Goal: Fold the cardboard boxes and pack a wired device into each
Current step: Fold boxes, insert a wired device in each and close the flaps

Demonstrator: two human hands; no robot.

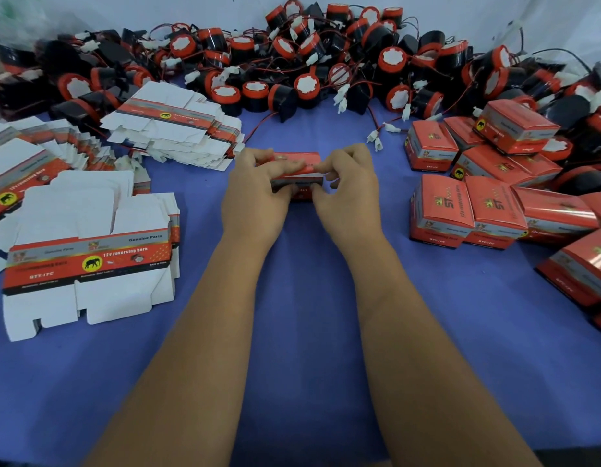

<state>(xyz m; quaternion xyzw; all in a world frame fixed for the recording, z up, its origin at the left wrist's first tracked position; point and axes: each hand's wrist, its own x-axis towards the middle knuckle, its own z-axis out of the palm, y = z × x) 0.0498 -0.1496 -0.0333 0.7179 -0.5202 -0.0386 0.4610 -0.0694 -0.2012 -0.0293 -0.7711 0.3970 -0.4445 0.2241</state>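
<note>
While both forearms reach forward from the lower edge of the frame, the left hand (pixel 255 193) and the right hand (pixel 349 187) meet at frame centre, each curled around one end of a small red cardboard box (pixel 297 170). Fingers press on its glossy top panel and thumbs on its near face; the box sits low over the blue cloth worktop (pixel 309 332), and contact with the cloth cannot be judged. Flat box blanks (pixel 90 257), white card with a printed red and grey band, lie stacked at left and upper left. Closed red boxes (pixel 467 210) cluster at right. Round black wired devices (pixel 305 85) with red rims, white faces, thin red and black leads and white plugs are heaped across the top of the frame.
</note>
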